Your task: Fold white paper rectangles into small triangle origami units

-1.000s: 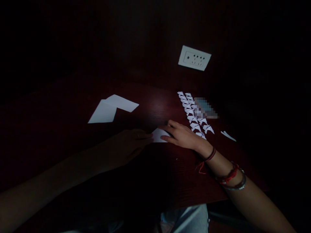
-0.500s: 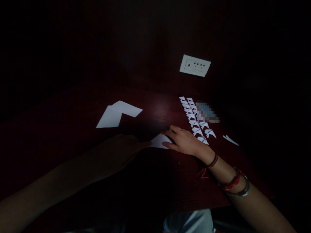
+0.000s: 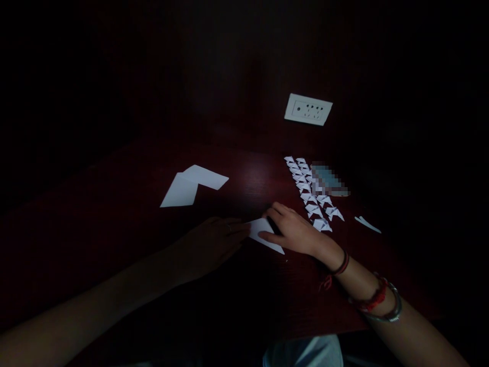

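A small white paper piece (image 3: pixel 263 234) lies on the dark red table (image 3: pixel 114 219) between my hands. My right hand (image 3: pixel 294 232) rests on its right part, fingers stretched and pressing it down, with red cords and a bangle at the wrist. My left hand (image 3: pixel 210 244) lies in shadow at the paper's left edge, fingertips touching it, fingers extended. Part of the paper is hidden under my right hand.
Two rows of several small folded white paper pieces (image 3: pixel 311 196) lie right of my right hand, beside a blurred-out flat object (image 3: pixel 328 181). A folded white sheet (image 3: pixel 193 184) lies at the left. A paper strip (image 3: pixel 367 224) is far right. A white socket plate (image 3: pixel 307 109) sits behind.
The paper under my hands now shows a longer edge reaching down and right below my right hand. The view has shifted, so everything sits a little lower in the frame.
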Tool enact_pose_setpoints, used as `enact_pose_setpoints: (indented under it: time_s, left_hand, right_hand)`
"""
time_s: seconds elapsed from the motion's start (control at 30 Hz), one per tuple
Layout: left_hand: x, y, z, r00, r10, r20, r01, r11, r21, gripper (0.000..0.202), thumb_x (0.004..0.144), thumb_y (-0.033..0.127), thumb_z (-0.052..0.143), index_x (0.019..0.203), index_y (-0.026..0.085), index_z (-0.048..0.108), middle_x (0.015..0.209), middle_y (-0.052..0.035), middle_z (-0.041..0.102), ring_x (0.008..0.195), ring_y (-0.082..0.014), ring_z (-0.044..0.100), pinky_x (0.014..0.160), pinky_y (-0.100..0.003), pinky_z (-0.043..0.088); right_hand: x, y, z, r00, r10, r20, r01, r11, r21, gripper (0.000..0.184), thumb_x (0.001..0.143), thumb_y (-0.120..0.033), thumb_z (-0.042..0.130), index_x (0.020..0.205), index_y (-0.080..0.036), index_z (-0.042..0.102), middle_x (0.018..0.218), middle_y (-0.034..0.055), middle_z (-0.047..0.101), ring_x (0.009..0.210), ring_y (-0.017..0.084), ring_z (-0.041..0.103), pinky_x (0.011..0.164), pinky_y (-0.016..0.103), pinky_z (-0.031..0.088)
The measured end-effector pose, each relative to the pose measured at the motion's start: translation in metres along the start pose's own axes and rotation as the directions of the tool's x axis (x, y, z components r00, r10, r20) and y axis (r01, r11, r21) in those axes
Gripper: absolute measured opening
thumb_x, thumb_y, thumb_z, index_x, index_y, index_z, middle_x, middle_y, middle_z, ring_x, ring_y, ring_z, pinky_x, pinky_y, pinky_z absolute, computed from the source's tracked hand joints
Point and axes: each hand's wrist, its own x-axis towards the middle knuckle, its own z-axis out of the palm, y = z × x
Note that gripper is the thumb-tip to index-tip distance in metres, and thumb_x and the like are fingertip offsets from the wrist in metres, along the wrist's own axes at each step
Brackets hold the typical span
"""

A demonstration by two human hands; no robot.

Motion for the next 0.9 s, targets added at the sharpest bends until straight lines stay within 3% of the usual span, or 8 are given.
enact_pose_setpoints:
  time_s: [0.13,0.3,0.57,0.73,0.9]
  left_hand:
    - [-0.004,-0.002,0.002,1.0,-0.014,0.025,0.015,0.999,-0.03,0.033,0.087,0.023,0.037,0.12,0.023,0.042,0.124,-0.0008,0.045,0.114,-0.019,0.038,0.091,-0.035,0.033]
    - [-0.004,-0.005,0.005,0.999,0.022,0.036,-0.021,0.999,-0.026,0.035,0.086,0.019,0.039,0.121,0.024,0.042,0.127,-0.002,0.041,0.114,-0.0206,0.036,0.091,-0.037,0.034]
    - [-0.004,-0.01,0.006,0.999,0.048,-0.009,-0.048,0.999,-0.017,0.033,0.085,0.017,0.04,0.115,0.026,0.048,0.122,-0.0053,0.043,0.11,-0.021,0.039,0.089,-0.037,0.036]
    - [-0.001,-0.009,-0.004,0.997,0.059,0.04,-0.059,0.998,0.001,0.033,0.084,0.018,0.042,0.115,0.027,0.047,0.119,-0.0044,0.045,0.106,-0.0212,0.042,0.087,-0.038,0.037]
    - [0.003,-0.01,-0.017,0.991,0.101,0.082,-0.101,0.995,-0.005,0.031,0.084,0.016,0.04,0.113,0.022,0.05,0.113,-0.0049,0.051,0.102,-0.019,0.045,0.087,-0.035,0.036]
  right_hand:
    - [0.002,0.002,0.0,0.996,-0.05,-0.074,0.058,0.993,0.102,0.031,0.08,-0.036,0.048,0.105,-0.019,0.052,0.098,0.0065,0.049,0.091,0.017,0.046,0.079,0.032,0.036]
    - [0.0,0.004,-0.002,0.981,-0.196,0.004,0.196,0.978,0.066,0.021,0.085,-0.023,0.042,0.094,-0.019,0.06,0.094,0.0042,0.057,0.09,0.016,0.048,0.08,0.032,0.034]
    - [-0.003,0.002,0.0,0.974,-0.226,-0.015,0.226,0.972,0.065,0.028,0.083,-0.018,0.044,0.109,-0.017,0.052,0.104,0.0075,0.052,0.097,0.017,0.047,0.085,0.033,0.038]
    - [-0.006,-0.002,0.0,0.975,-0.222,-0.002,0.222,0.975,0.015,0.027,0.084,-0.018,0.041,0.108,-0.015,0.052,0.102,0.0091,0.052,0.096,0.017,0.047,0.083,0.033,0.041]
    - [-0.007,-0.002,0.001,0.979,-0.203,0.006,0.203,0.979,0.004,0.026,0.084,-0.02,0.041,0.107,-0.015,0.051,0.1,0.0086,0.053,0.094,0.017,0.047,0.081,0.034,0.042]
